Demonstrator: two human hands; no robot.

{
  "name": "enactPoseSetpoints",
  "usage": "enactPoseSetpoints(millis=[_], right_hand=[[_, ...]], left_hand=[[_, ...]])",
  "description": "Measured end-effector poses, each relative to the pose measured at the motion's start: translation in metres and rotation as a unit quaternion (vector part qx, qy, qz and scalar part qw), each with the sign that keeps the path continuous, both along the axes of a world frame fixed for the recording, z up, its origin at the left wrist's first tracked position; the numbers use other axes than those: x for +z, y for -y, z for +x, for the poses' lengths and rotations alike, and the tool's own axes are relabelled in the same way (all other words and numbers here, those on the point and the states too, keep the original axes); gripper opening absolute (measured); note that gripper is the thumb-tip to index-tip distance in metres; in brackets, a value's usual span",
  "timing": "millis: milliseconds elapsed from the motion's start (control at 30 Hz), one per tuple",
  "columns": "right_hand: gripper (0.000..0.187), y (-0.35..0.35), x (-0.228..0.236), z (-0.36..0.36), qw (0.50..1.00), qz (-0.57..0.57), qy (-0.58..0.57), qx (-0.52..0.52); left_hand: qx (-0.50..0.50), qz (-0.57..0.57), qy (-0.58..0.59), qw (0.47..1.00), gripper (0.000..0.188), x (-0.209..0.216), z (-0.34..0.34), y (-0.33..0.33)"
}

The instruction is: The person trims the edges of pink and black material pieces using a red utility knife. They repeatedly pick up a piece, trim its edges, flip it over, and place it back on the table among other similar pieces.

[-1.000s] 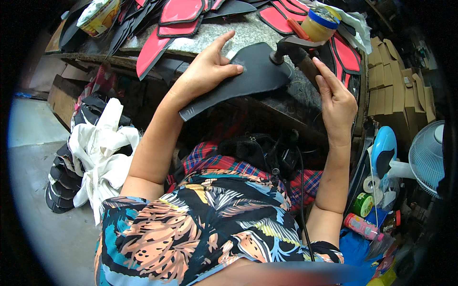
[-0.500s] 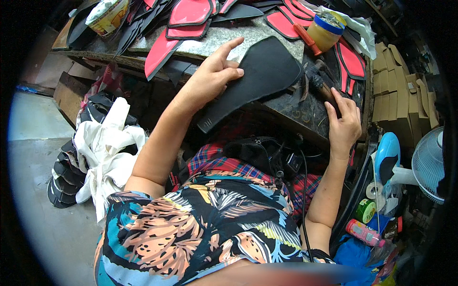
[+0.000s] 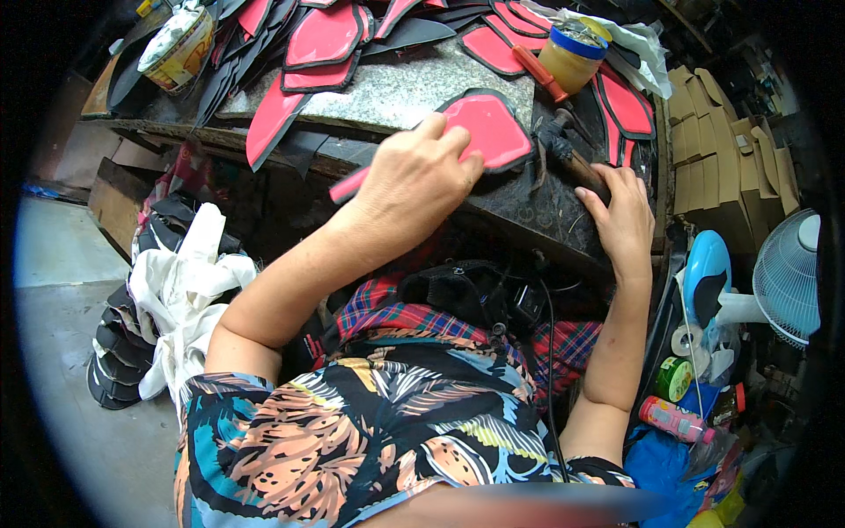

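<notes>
A paddle-shaped piece of sheet material [image 3: 495, 134], shiny pink inside a black rim, is tilted over the front of the workbench. My left hand [image 3: 424, 180] is closed on it, back of the hand up, with the piece's narrow end sticking out left beyond the wrist. To the right, my right hand [image 3: 623, 211] has its fingers closed round the wooden handle of a hammer [image 3: 581, 163], which lies on the bench with its dark head pointing away from me. The fingertips are partly hidden behind the handle.
A stone slab [image 3: 374, 99] lies on the bench. Several similar pink pieces [image 3: 324, 37] are heaped behind it. An orange-handled tool [image 3: 541, 75] leans by a blue-rimmed jar [image 3: 572, 60]. A tub [image 3: 179, 48] stands far left; cardboard boxes [image 3: 717, 167] and a fan [image 3: 786, 277] are right.
My left hand has turned the piece over, from its plain black face to its pink face. My right hand has closed further onto the hammer handle. The whole view has shifted slightly.
</notes>
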State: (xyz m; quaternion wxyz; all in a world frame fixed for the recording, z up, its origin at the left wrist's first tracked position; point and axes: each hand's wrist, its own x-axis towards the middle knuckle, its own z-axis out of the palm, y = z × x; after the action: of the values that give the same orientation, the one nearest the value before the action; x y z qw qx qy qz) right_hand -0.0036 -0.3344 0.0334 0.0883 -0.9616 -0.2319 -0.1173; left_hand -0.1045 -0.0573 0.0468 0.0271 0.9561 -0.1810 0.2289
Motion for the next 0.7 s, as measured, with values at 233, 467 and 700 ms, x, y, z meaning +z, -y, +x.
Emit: enactPoseSetpoints(millis=[233,467,700], right_hand=[[0.034,0.020,-0.014,-0.005,0.986,0.157,0.051,-0.021],[0.036,0.005,0.035,-0.017,0.866,0.495,-0.010,0.073],[0.036,-0.042,0.015,-0.003,0.983,0.174,-0.049,-0.011]], left_hand=[[-0.098,-0.026,0.001,0.995,0.026,-0.018,0.039,-0.012],[-0.036,-0.035,-0.025,0.998,0.030,-0.029,0.046,-0.017],[-0.045,-0.094,0.010,0.995,0.023,-0.033,0.050,-0.026]])
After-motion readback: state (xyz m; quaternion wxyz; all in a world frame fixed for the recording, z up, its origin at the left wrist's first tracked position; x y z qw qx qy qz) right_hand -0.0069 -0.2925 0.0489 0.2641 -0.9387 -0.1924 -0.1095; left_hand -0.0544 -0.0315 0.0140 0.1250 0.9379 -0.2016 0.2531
